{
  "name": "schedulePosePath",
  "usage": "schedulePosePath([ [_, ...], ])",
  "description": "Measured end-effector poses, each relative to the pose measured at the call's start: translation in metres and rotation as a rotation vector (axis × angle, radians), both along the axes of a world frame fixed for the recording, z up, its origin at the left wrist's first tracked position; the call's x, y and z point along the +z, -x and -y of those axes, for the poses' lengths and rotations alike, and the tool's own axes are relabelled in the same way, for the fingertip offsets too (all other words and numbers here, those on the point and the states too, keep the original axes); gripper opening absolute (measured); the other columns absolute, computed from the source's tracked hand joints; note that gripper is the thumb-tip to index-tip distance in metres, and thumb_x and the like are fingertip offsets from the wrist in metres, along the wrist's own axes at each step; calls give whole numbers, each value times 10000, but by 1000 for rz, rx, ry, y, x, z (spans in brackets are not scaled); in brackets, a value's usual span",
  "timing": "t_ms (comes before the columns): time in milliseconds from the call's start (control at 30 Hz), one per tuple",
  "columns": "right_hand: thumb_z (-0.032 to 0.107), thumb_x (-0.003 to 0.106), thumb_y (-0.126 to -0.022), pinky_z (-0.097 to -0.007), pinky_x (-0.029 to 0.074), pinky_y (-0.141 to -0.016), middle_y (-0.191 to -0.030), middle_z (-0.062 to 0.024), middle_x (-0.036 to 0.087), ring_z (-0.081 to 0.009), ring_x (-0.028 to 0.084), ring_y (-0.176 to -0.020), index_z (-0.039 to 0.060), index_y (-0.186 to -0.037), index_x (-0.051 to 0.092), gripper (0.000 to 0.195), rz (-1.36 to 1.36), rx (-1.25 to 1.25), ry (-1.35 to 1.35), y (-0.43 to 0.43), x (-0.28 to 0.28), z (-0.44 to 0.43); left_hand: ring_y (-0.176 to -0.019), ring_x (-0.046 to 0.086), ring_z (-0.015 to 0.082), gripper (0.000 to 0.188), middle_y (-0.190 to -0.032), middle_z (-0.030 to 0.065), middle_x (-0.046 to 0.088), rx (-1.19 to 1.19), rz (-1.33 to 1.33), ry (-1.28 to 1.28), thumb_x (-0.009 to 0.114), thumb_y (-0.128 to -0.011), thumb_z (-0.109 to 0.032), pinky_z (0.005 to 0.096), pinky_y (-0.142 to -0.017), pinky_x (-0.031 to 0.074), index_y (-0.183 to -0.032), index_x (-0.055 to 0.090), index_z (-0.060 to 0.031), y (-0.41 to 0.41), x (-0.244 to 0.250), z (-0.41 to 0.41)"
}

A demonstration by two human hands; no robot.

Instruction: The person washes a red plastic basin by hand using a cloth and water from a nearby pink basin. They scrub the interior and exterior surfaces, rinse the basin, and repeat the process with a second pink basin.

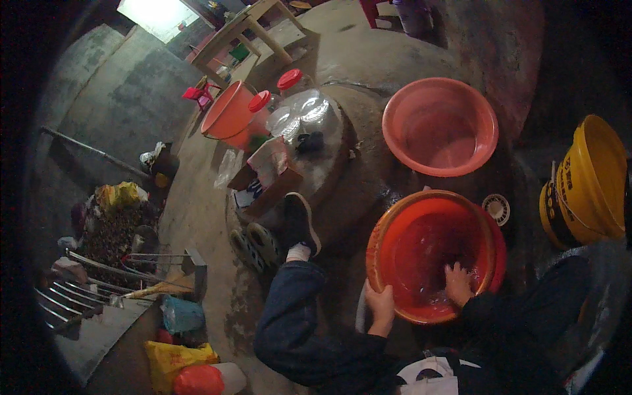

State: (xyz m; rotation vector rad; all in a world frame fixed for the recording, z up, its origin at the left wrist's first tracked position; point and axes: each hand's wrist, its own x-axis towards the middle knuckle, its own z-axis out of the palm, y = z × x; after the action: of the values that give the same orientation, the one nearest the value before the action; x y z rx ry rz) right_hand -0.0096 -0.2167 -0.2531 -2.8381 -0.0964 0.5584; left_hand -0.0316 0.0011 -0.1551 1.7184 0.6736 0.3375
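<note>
An orange-red plastic basin (406, 247) stands tilted before me, with wet, shiny patches inside. Its left rim is gripped by my left hand (381, 302), thumb on top. My right hand (459, 285) reaches over the near right rim into the basin, fingers somewhat apart beside the inner wall; I see nothing held in it. Under the basin's right side shows the edge of a red vessel (499, 256). Just beyond stands a larger pink plastic basin (440, 86). A round white drain strainer (495, 210) is right of the orange-red basin.
Yellow buckets (570, 190) stand at the right. Clear plastic jars (313, 106), a cardboard box (276, 197) and an orange bucket (224, 116) lie beyond my shoe (298, 222). Clog-style shoes (264, 244) rest nearby. A metal rack (84, 301) and a yellow bag (165, 365) are left.
</note>
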Motion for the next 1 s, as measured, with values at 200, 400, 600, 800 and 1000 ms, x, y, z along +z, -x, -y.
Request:
schedulePosePath([
  [200, 183, 738, -696, -513, 488, -875, -1220, -232, 475, -456, 549, -1045, 97, -1292, 463, 662, -205, -113, -372, 10, 61, -40, -1022, 632, 296, 488, -1124, 173, 644, -28, -40, -2, 610, -724, 16, 360, -913, 482, -1207, 538, 19, -3, 8, 5],
  [400, 149, 709, -669, -485, 451, -945, -1265, -169, 508, -388, 527, -1124, 140, -1263, 536, 619, 210, 39, -1070, -19, 80, -82, -1032, 622, 277, 418, -1107, 142, 645, -63, -69, -35, 619, -765, -9, 350, -924, 465, -1180, 562, -3, -5, 25, 2],
  [600, 182, 515, -852, -421, 468, -814, -1407, -23, 466, -254, 538, -1101, 258, -1343, 522, 497, 642, 536, -731, -48, 175, -95, -1123, 565, 248, 458, -1284, 119, 544, -129, 213, 455, 560, -890, -41, 375, -954, 465, -1335, 451, -34, -12, -11, -19],
  [800, 201, 572, -829, -443, 466, -781, -1451, -30, 440, -302, 512, -1115, 251, -1387, 466, 569, 682, 732, -436, -83, 153, -120, -1098, 608, 246, 488, -1210, 127, 619, -224, -250, -269, 615, -838, -40, 360, -915, 477, -1308, 486, -25, -31, 48, -3],
  [1000, 203, 578, -826, -450, 470, -742, -1324, -38, 526, -304, 510, -1113, 220, -1293, 549, 468, 799, 516, -282, -133, 138, -125, -1035, 599, 244, 526, -1170, 122, 587, -146, -66, -291, 614, -749, 29, 366, -920, 477, -1259, 497, -22, -27, 25, -11],
])
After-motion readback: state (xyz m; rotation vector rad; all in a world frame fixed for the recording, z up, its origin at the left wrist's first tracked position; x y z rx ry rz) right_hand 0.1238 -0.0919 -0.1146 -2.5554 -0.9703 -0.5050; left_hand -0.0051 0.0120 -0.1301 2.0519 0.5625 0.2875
